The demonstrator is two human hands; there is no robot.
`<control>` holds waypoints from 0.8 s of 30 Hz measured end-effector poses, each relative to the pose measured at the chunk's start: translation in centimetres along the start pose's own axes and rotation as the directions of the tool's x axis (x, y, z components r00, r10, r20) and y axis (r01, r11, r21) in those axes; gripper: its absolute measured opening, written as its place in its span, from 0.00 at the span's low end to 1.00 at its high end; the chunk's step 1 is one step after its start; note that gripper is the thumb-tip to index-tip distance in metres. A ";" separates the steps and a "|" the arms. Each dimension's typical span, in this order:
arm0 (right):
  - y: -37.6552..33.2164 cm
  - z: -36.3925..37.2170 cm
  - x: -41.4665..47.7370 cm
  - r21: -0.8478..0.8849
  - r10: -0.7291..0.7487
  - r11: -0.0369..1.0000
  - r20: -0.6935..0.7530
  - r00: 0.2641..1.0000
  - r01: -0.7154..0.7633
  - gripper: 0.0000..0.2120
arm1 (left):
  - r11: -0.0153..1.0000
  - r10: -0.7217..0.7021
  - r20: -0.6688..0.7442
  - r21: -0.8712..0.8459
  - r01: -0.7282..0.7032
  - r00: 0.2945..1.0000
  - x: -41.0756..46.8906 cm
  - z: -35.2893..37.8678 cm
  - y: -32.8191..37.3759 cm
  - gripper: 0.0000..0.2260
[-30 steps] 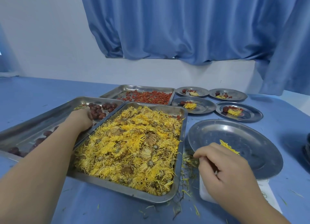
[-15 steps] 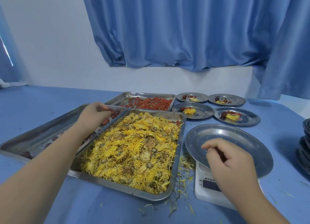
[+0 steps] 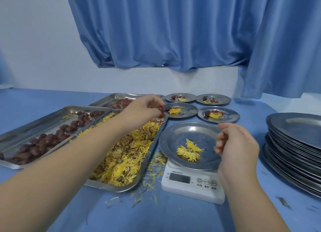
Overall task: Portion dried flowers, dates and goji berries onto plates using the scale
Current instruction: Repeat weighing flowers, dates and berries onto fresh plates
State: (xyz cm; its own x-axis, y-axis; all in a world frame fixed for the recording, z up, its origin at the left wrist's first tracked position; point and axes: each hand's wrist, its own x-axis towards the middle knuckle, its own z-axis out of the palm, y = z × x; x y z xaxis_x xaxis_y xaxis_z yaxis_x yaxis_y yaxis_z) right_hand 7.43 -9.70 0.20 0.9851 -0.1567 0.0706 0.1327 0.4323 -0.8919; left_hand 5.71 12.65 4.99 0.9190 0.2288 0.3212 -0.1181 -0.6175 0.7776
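Observation:
A round metal plate sits on the white scale and holds a small heap of yellow dried flowers. My right hand hovers at the plate's right rim, fingers loosely curled, holding nothing I can see. My left hand pinches a dark red date above the far end of the tray of dried flowers. The tray of dates lies at the left. The goji berry tray is behind, partly hidden by my left hand.
Several filled plates stand behind the scale. A tall stack of empty plates is at the right. Loose petals litter the blue table near the scale. A blue curtain hangs behind.
My left hand picked up a date from the left tray and carried it right, over the flower tray. My right hand released flowers onto the scale plate and drew back to its right rim.

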 end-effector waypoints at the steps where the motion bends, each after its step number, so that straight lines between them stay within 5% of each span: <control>1: 0.0 -0.1 0.1 0.012 0.018 1.000 -0.006 1.000 -0.018 0.14 | 0.999 0.018 0.057 0.044 -0.020 0.998 0.1 1.2 0.5 0.09; 6: 0.1 0.0 0.2 0.014 0.067 0.998 0.007 0.998 -0.067 0.14 | 0.931 -0.014 0.324 0.349 -0.106 0.946 1.1 5.4 0.7 0.09; 14: 0.1 1.1 -0.7 -0.011 0.163 0.987 0.120 0.979 -0.162 0.18 | 0.839 -0.094 0.387 0.527 -0.137 0.917 3.5 3.9 1.9 0.16; 18: -1.5 2.4 1.5 -0.036 0.218 0.976 0.281 0.935 -0.217 0.13 | 0.822 -0.065 0.298 0.556 -0.118 0.952 5.5 1.5 1.6 0.10; 24: -4.1 4.9 7.3 -0.316 0.151 0.949 0.490 0.859 0.013 0.09 | 0.776 -0.069 0.052 0.630 0.020 0.996 10.4 -3.3 -0.4 0.07</control>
State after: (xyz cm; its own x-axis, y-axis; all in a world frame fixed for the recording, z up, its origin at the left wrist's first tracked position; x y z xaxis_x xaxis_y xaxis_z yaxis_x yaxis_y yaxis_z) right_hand 14.62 -8.24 6.52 0.9195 0.3655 0.1448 0.1046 0.1276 -0.9863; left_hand 14.02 17.78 9.81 0.9432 0.2311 0.2386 0.1643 -0.9489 0.2695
